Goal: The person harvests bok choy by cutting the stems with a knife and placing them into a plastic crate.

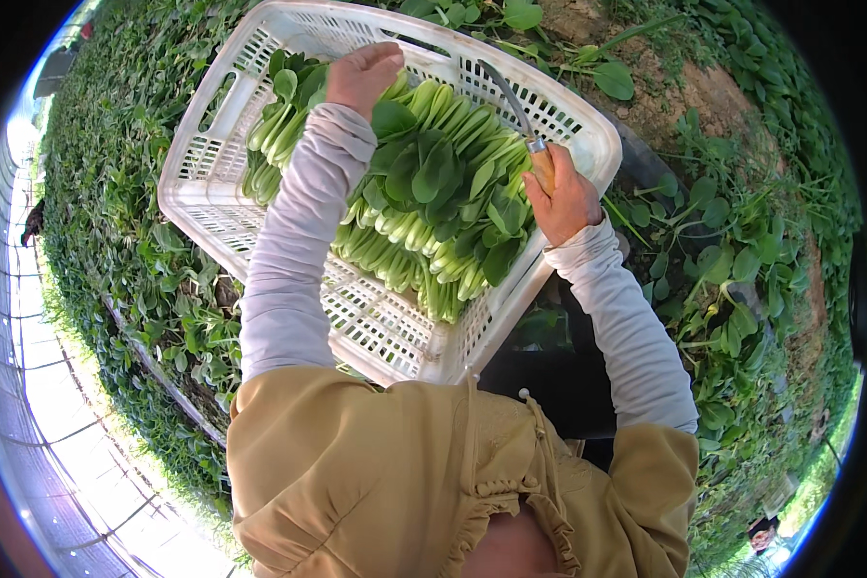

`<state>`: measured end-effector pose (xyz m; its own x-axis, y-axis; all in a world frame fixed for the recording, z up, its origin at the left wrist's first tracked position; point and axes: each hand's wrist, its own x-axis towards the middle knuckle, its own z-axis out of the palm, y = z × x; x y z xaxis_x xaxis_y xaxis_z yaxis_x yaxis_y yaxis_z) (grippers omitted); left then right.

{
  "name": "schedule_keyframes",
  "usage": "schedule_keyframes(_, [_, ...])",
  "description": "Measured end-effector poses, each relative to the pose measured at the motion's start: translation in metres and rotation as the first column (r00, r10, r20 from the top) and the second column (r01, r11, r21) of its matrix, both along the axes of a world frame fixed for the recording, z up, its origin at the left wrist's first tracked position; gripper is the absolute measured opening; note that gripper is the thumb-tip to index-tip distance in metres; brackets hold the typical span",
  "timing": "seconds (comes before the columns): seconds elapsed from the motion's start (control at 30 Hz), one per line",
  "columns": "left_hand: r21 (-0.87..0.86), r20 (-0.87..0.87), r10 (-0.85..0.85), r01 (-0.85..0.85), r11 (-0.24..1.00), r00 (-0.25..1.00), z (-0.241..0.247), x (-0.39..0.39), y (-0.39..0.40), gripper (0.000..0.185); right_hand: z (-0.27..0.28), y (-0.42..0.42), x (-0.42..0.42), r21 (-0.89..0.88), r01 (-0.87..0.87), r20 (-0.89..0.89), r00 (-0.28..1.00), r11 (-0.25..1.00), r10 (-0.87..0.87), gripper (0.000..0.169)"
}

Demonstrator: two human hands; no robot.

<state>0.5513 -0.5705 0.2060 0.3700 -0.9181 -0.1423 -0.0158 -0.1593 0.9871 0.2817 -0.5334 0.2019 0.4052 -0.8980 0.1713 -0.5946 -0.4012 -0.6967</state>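
Observation:
My right hand (565,196) grips the wooden handle of a small sickle (540,162) at the crate's right side. Its curved metal blade points up and away over the crate. My left hand (365,78) is inside the white plastic crate (376,307), near its far wall, with the fingers curled down against the greens. Whether it holds a plant is hidden. Heads of bok choy (433,170) lie in packed rows, pale stems outward and dark leaves overlapping in the middle. A smaller group of bok choy (278,134) lies to the left, partly behind my left forearm.
Leafy plants (137,238) grow densely left of the crate. More bok choy (737,267) stands rooted on the right, beside bare soil (665,79). A loose-looking plant (610,76) lies beyond the far right corner. Pale greenhouse sheeting (65,433) curves along the left edge.

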Motion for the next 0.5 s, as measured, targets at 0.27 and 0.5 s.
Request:
schedule_keyframes(0.27, [-0.182,0.182,-0.032,0.066,0.981,0.983,0.091,0.063,0.029,0.024,0.004,0.002,0.005,0.107,0.003,0.004,1.0,0.994,-0.004,0.036])
schedule_keyframes(0.5, [0.021,0.49,-0.297,0.33,0.944,0.819,0.05,0.034,0.008,0.023,0.001,0.002,0.002,0.036,0.01,-0.03,1.0,0.999,-0.009,0.036])
